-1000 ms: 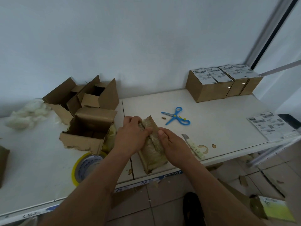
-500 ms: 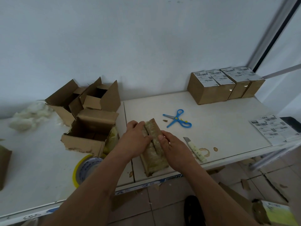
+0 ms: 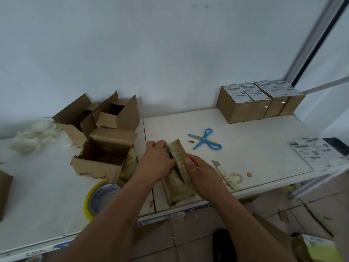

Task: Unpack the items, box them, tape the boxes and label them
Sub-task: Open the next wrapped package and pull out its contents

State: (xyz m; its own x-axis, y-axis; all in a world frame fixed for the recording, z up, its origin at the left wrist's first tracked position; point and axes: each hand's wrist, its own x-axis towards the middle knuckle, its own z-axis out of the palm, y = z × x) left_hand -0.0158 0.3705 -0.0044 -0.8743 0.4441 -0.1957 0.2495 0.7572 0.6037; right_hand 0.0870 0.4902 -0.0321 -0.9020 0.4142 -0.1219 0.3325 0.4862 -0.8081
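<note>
White tabletop (image 3: pixel 245 148) against a plain pale wall; seam between two panels runs front to back near centre

Task item: long brown cardboard parcel wrapped in clear tape (image 3: pixel 178 178), lying on the right panel at the front edge, just right of the seam. Long axis runs from the near edge away toward the wall, tilted slightly right at the far end. A dark slit is open along its top, lengthwise.

Hands: left hand (image 3: pixel 155 163) curled over the left flank of the parcel, fingers hooked at the slit. Right hand (image 3: pixel 203 174) grips the right flank, thumb on the top edge beside the slit. Both closed on the parcel, one each side of the slit, about equally near.

Judgement: unpacking step in hand; opening depends on pulling the two sides apart across the long axis, left hand leftward, right hand rightward. Contents not visible.

Around:
- torn open brown cardboard boxes (image 3: pixel 105 148) left of the hands
- yellow-rimmed roll of packing tape (image 3: pixel 100 198) near the front, left
- blue plastic scissors (image 3: pixel 205 139) beyond the parcel
- utility knife with pale handle (image 3: pixel 224 173) just right of the right hand
- four closed brown boxes with white labels (image 3: pixel 258 101) at rear right
- sheet of printed labels (image 3: pixel 317 151) at far right
- white wadding (image 3: pixel 34 135) at far left
</note>
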